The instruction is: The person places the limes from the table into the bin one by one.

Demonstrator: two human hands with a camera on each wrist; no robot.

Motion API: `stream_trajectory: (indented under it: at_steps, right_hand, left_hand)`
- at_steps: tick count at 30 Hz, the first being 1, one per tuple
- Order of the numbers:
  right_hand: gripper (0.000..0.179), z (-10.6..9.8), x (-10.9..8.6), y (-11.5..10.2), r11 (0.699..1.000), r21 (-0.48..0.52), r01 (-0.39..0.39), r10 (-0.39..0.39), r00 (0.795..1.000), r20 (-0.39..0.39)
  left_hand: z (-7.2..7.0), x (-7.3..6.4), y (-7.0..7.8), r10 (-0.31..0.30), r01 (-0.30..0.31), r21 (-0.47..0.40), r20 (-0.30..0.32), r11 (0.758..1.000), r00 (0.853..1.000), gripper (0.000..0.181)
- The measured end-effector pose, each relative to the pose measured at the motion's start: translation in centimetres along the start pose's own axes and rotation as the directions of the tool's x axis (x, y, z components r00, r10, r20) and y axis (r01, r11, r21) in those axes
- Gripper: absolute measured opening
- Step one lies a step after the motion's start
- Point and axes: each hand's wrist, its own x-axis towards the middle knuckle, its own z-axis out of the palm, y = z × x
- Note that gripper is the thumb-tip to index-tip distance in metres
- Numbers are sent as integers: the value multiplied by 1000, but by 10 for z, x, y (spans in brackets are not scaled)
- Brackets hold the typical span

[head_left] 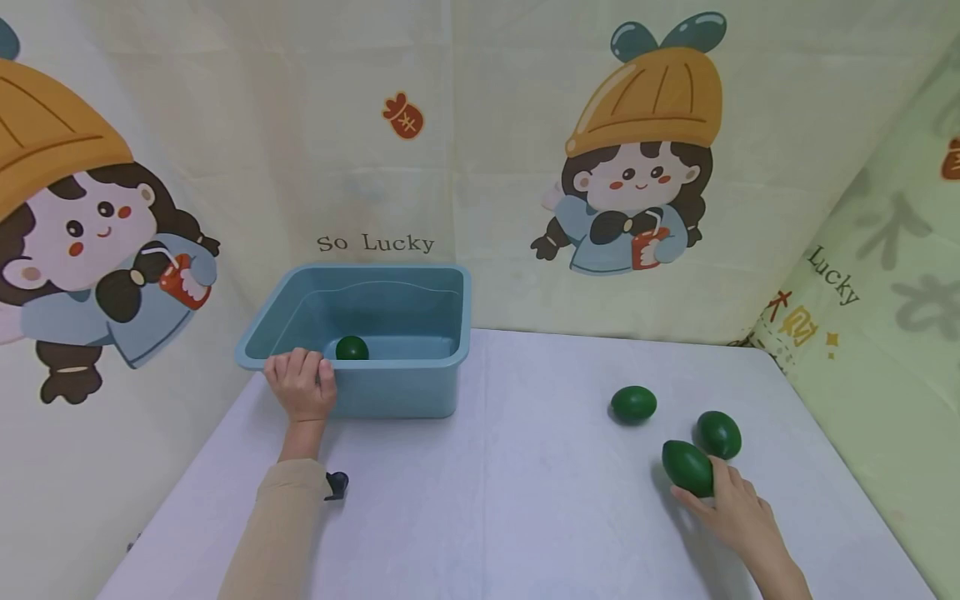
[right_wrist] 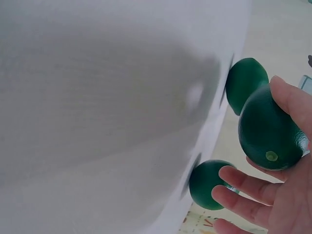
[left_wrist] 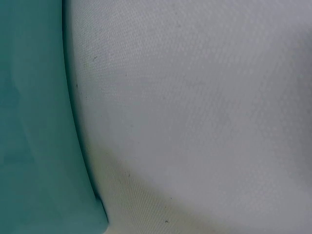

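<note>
My left hand (head_left: 302, 385) grips the near rim of a blue plastic bin (head_left: 397, 390), fingers hooked over it near the left corner. One dark green lime (head_left: 352, 348) lies inside the bin. In the left wrist view only the bin's wall (left_wrist: 34, 117) and the white tablecloth show; the hand is out of sight there. At the right, my right hand (head_left: 738, 506) holds a glossy green lime (right_wrist: 270, 129) between thumb and fingers, raised over the table. Just beyond it lie two more limes, one close by (head_left: 718, 434) and another (head_left: 633, 405) farther left.
A white cloth (head_left: 525, 500) covers the table. Behind stands a cream printed curtain (head_left: 502, 167), close to the bin's far side, and it continues along the right. A small black object (head_left: 337, 486) sits by the left sleeve (head_left: 277, 533).
</note>
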Motion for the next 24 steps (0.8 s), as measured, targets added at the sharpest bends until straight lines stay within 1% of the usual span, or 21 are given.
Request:
stream_trajectory:
  at_steps: [3,8,12,17,24]
  right_hand:
    - [93,-1,1,-2,1000,-2,-4,4,1000,4]
    - [94,-3,2,-4,1000,-6,-11,11,1000,4]
    - [93,-4,1,-7,1000,-7,-8,8,1000,-3]
    - [92,-6,0,-10,1000,-9,11,-11,1000,-22]
    - [90,-8,0,-14,999,-6,31,-31,999,-43]
  left_hand:
    - [0,0,0,-2,2,1,-2,1000,1000,51]
    - [2,-1,-2,5,-6,-5,-21,1000,1000,46]
    - [3,0,-2,6,-6,0,-20,1000,1000,51]
    - [2,0,-2,5,-5,8,-14,1000,1000,54]
    - [3,1,-2,7,-7,-1,-29,1000,1000,55]
